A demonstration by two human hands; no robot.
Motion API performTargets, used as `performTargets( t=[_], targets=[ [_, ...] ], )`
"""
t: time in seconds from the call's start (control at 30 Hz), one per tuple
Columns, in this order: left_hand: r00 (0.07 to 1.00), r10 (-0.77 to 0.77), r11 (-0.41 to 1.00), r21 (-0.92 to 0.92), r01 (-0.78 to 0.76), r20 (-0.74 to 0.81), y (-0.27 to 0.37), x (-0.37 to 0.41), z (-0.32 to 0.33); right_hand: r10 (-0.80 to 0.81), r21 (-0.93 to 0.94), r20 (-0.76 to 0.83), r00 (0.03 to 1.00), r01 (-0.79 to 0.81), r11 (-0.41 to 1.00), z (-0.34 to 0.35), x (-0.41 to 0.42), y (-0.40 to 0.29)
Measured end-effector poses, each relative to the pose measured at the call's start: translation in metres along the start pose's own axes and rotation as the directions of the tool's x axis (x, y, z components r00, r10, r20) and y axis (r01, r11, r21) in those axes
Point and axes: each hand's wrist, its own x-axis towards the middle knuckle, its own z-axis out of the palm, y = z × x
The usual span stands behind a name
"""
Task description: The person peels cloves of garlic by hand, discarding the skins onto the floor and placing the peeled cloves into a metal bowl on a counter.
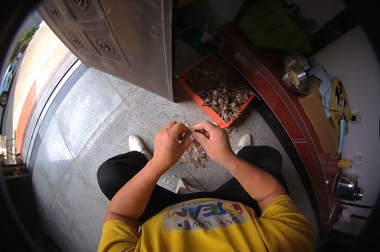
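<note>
My left hand [172, 141] and my right hand [212, 140] meet above the floor between my knees. Their fingertips pinch a small pale piece of garlic [191, 129], mostly hidden by the fingers. Beneath them, a pile of dry garlic skins [194, 156] is scattered over the stone tiles. Beyond my right hand stands an orange-red plastic crate [222, 122] holding many garlic bulbs with dry stalks [223, 99]. A steel bowl [300, 74] with peeled garlic cloves [292, 77] in it is to the right, by a cardboard box.
A brown panelled door [146, 47] stands at the upper left, beside the doorway track. Along the right runs a red cabinet [272, 91], with a cardboard box [319, 113] and a metal pot [345, 184]. My shoes [136, 143] flank the skins.
</note>
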Motion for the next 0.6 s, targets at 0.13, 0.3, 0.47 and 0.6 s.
performTargets(
  t=[0.13,0.3,0.47,0.6],
  targets=[
    [0.963,-0.230,0.947,-0.198,0.255,0.139,-0.004,-0.001,-0.002,0.065,0.151,0.054,0.996,-0.072,0.986,-0.003,0.001,-0.003],
    [0.887,-0.305,0.663,-0.591,0.459,0.347,-0.012,-0.002,0.001,0.116,0.230,0.158,0.981,-0.151,0.961,-0.009,0.005,-0.004],
    [0.742,-0.322,0.200,-0.724,0.660,0.588,-0.009,0.000,-0.002,0.195,0.404,0.311,0.930,-0.315,0.859,-0.017,0.010,-0.007],
    [0.674,-0.277,-0.023,-0.706,0.708,0.685,-0.015,0.000,-0.002,0.199,0.504,0.342,0.918,-0.358,0.786,-0.016,0.010,-0.001]
  ],
)
